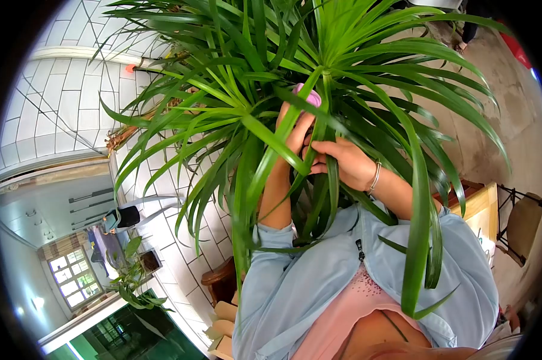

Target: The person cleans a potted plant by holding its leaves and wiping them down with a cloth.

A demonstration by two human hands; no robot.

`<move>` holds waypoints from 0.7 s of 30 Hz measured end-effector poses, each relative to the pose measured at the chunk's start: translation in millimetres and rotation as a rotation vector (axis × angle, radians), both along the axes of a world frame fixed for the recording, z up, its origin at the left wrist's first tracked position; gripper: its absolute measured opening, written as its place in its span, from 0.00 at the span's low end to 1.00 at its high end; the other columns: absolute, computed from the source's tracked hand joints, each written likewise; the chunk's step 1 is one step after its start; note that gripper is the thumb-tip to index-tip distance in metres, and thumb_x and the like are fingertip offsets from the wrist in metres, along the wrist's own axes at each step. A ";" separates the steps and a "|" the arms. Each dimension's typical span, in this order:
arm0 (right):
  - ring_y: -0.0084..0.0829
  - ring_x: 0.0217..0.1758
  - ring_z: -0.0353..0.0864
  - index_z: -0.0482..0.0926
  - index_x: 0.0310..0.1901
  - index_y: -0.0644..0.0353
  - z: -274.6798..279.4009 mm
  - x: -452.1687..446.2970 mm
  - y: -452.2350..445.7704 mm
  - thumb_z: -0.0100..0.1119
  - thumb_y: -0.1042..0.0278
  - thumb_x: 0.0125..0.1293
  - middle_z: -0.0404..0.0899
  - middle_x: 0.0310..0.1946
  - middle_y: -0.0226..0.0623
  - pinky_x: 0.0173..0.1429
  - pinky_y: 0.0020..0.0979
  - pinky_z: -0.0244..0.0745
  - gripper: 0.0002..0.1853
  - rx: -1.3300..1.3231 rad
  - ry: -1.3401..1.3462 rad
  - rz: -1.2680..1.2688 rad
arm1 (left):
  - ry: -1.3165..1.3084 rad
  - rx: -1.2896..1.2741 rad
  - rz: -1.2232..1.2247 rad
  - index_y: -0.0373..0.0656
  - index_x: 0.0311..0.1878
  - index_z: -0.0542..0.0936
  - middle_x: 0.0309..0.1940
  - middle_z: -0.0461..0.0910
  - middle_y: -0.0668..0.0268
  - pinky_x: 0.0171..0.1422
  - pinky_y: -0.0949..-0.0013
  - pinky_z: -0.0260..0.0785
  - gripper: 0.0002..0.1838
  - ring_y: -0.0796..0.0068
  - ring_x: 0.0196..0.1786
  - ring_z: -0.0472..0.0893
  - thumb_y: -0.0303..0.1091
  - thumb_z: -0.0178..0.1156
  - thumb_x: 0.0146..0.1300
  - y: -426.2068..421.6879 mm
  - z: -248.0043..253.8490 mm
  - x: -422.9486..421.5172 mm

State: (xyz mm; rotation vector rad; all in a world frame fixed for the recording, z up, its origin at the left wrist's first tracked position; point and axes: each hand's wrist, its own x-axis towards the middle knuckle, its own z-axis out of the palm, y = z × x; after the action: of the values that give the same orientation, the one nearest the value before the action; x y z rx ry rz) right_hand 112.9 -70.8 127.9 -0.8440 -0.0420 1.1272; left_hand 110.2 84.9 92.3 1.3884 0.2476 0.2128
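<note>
Green leaf (320,127), sloping lengthwise toward blue jacket (301,288), right fingers (327,149) touching

The plant (327,63) stands before the torso (295,288). The cloth (310,96) sits in the left grip (302,125), among leaves (417,258); the right grip (350,163) is to its right. Tiles (57,90) lie left, a chair (521,228) far right.

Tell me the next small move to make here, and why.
Perhaps ease the pink cloth gently down the nearby leaf: the left hand holds the cloth high among the leaves, and the right hand has its fingers at that leaf lower down, seemingly placed to steady it.
</note>
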 end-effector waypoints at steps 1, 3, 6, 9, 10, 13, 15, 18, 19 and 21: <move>0.28 0.42 0.79 0.75 0.46 0.63 -3.4 -0.8 -0.4 0.47 0.60 0.72 0.79 0.41 0.35 0.53 0.33 0.76 0.14 0.014 0.072 0.009 | -0.127 0.031 -0.046 0.38 0.64 0.65 0.55 0.72 0.60 0.63 0.67 0.63 0.29 0.69 0.57 0.71 0.36 0.61 0.63 -1.8 4.1 -3.7; 0.30 0.42 0.78 0.75 0.49 0.61 -4.2 -1.0 -1.2 0.44 0.51 0.74 0.79 0.40 0.35 0.54 0.34 0.75 0.20 0.039 0.070 0.023 | -0.379 0.977 0.008 0.36 0.59 0.70 0.51 0.74 0.58 0.60 0.65 0.64 0.23 0.67 0.55 0.72 0.31 0.60 0.61 7.4 25.7 0.3; 0.29 0.43 0.78 0.75 0.51 0.61 -7.5 -4.5 3.8 0.43 0.49 0.74 0.79 0.42 0.37 0.55 0.34 0.73 0.22 0.065 0.054 -0.020 | -0.221 0.503 -0.005 0.35 0.55 0.74 0.43 0.76 0.59 0.50 0.65 0.68 0.21 0.69 0.46 0.76 0.29 0.62 0.58 10.1 28.6 1.8; 0.28 0.49 0.77 0.73 0.55 0.58 3.9 -2.6 3.4 0.40 0.45 0.74 0.78 0.48 0.34 0.59 0.34 0.69 0.24 0.060 0.139 -0.020 | -0.207 0.668 -0.123 0.40 0.55 0.74 0.40 0.79 0.58 0.47 0.64 0.70 0.23 0.60 0.41 0.80 0.24 0.59 0.53 12.1 32.3 -10.1; 0.27 0.50 0.76 0.73 0.56 0.56 5.3 -2.8 5.5 0.38 0.43 0.74 0.79 0.48 0.32 0.59 0.33 0.68 0.26 0.067 0.180 -0.052 | -0.215 0.754 -0.172 0.41 0.56 0.74 0.41 0.79 0.55 0.47 0.62 0.71 0.24 0.55 0.41 0.80 0.23 0.58 0.52 12.5 33.7 -14.7; 0.25 0.54 0.73 0.71 0.58 0.51 0.2 -5.0 10.1 0.37 0.42 0.73 0.76 0.53 0.28 0.60 0.36 0.66 0.25 0.033 0.129 -0.022 | -0.119 0.880 -0.074 0.41 0.49 0.73 0.37 0.78 0.52 0.41 0.55 0.70 0.20 0.48 0.39 0.78 0.26 0.60 0.51 4.3 36.9 -37.7; 0.24 0.58 0.70 0.69 0.60 0.47 -1.3 -7.7 9.9 0.39 0.43 0.73 0.73 0.57 0.25 0.62 0.39 0.64 0.23 0.030 0.095 -0.009 | 0.031 0.959 -0.072 0.34 0.45 0.72 0.35 0.77 0.57 0.39 0.65 0.69 0.12 0.73 0.36 0.76 0.22 0.56 0.57 -2.8 47.6 -49.8; 0.29 0.60 0.70 0.64 0.65 0.51 7.1 -8.3 11.3 0.42 0.46 0.72 0.71 0.61 0.30 0.64 0.35 0.64 0.26 0.022 0.185 -0.078 | 0.044 0.642 -0.020 0.36 0.43 0.71 0.34 0.76 0.62 0.39 0.68 0.68 0.09 0.73 0.34 0.75 0.25 0.55 0.60 -13.2 44.0 -64.7; 0.29 0.60 0.70 0.64 0.65 0.51 5.0 -6.2 12.3 0.42 0.46 0.72 0.71 0.61 0.30 0.64 0.35 0.64 0.26 0.026 0.182 -0.076 | -0.009 0.548 0.001 0.36 0.45 0.72 0.30 0.73 0.61 0.35 0.68 0.65 0.12 0.69 0.29 0.72 0.33 0.56 0.61 -17.4 41.9 -70.7; 0.34 0.59 0.73 0.63 0.66 0.54 -2.9 0.5 14.5 0.41 0.47 0.73 0.72 0.60 0.39 0.65 0.35 0.65 0.27 0.062 0.337 -0.055 | 0.106 0.078 -0.031 0.36 0.55 0.70 0.39 0.75 0.66 0.38 0.73 0.67 0.20 0.77 0.34 0.73 0.30 0.56 0.59 -34.1 46.2 -97.0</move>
State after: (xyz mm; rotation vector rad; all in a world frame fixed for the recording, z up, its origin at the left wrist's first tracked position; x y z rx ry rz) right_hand 113.4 -56.3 125.1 -0.5884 0.2234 1.1972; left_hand 13.2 50.8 138.5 1.4821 0.3086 0.1248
